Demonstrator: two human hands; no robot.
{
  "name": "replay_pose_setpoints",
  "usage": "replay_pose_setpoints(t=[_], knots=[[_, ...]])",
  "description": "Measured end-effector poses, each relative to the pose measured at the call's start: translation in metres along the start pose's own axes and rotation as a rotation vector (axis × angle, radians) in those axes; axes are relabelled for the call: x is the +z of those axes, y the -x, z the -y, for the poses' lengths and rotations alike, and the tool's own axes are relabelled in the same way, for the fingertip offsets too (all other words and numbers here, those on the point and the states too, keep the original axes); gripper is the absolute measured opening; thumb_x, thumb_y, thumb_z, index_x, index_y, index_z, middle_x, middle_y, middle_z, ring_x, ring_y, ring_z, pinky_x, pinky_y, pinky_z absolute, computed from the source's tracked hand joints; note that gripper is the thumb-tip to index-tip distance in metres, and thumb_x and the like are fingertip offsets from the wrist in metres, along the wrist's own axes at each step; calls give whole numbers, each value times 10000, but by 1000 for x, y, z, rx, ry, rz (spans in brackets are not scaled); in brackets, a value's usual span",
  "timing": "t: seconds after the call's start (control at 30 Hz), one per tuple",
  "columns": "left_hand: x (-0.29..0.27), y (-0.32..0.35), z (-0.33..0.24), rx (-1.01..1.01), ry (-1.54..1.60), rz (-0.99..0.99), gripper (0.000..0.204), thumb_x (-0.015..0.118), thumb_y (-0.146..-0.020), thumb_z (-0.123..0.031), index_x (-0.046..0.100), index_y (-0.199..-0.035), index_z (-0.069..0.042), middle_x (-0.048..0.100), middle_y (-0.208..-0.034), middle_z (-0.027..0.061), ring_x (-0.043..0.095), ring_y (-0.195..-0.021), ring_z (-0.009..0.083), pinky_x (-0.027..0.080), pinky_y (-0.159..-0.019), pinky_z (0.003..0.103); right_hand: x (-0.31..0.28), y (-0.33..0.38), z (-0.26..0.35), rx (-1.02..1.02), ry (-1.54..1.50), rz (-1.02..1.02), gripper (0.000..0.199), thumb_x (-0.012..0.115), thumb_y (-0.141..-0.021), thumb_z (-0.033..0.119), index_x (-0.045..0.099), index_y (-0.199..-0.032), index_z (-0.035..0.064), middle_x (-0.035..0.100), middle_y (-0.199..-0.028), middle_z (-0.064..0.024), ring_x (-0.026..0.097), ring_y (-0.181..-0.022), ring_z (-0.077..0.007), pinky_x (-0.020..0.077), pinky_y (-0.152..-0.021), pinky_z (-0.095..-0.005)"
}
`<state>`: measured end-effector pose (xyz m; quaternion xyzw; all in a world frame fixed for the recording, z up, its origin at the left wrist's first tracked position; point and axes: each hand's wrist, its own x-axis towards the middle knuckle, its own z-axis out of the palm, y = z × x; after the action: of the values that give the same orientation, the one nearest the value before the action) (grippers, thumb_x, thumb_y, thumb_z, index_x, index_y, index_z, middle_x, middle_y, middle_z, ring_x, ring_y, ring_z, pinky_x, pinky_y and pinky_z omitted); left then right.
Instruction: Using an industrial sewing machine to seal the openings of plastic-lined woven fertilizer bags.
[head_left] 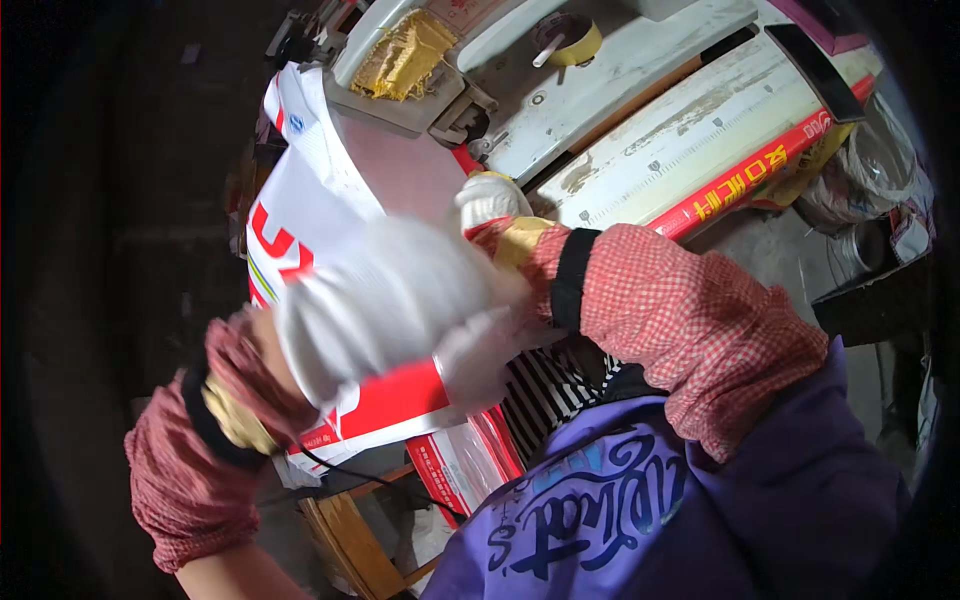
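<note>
My left hand (400, 300), in a white glove, is smeared by motion over a large white plastic sack (310, 180) with red print. Its fingers cannot be made out, nor whether it grips the sack. My right hand (492, 203), also gloved in white, is beside the sack's upper right part at the near edge of a white sewing machine (540, 100). Its fingers look curled in, and whatever they hold is hidden. Red checked sleeves with black bands cover both my forearms.
A tape roll (568, 42) and a frayed yellow pad (405, 55) lie on the machine. Right of it a white board (660, 140) has a red printed strip along its edge. Below are folded red-and-white sacks (465, 465) and a wooden frame (355, 545). A clear plastic bag (875, 165) stands far right.
</note>
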<state>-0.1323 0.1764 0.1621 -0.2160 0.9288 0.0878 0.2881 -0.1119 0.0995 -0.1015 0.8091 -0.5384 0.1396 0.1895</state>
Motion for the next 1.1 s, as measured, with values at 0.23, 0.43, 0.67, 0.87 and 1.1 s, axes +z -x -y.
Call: replay_pose_setpoints(t=[0.23,0.43,0.67,0.87,1.1], knots=[[-5,23,-10,-49,-205,-326,30,620,-637,-104,605,-618,-88,574,-628,60,554,-547,226,451,-519,346,-86,26,-33,417,-23,162,67,569,-684,137,621,-711,105,527,-557,-37,523,-487,-214,373,-377,-362],[43,-12,-45,-55,-166,-134,109,634,-632,-178,601,-593,-82,578,-645,83,580,-579,236,468,-511,326,-60,19,-51,219,-872,287,179,529,-760,188,668,-743,77,638,-739,-138,623,-680,-282,495,-594,-389],[86,-41,54,-441,-250,-274,75,583,-661,-153,611,-673,-84,603,-627,108,611,-640,293,494,-588,381,-45,-10,-74,644,-1914,728,286,491,-834,245,611,-989,36,642,-776,-124,610,-685,-281,486,-625,-434],[121,18,131,-793,-182,-565,88,557,-728,-118,614,-770,-66,622,-699,139,624,-669,298,498,-594,383,-116,-7,-38,103,-1365,389,650,588,-757,246,322,-1315,44,496,-1194,-191,527,-1046,-306,421,-895,-346],[72,161,0,-936,-527,-302,41,555,-682,-105,586,-691,-130,579,-660,53,603,-717,208,449,-676,346,-121,-54,-3,-91,-556,209,480,579,-739,242,495,-1166,37,525,-1155,-160,469,-1115,-305,343,-946,-411]])
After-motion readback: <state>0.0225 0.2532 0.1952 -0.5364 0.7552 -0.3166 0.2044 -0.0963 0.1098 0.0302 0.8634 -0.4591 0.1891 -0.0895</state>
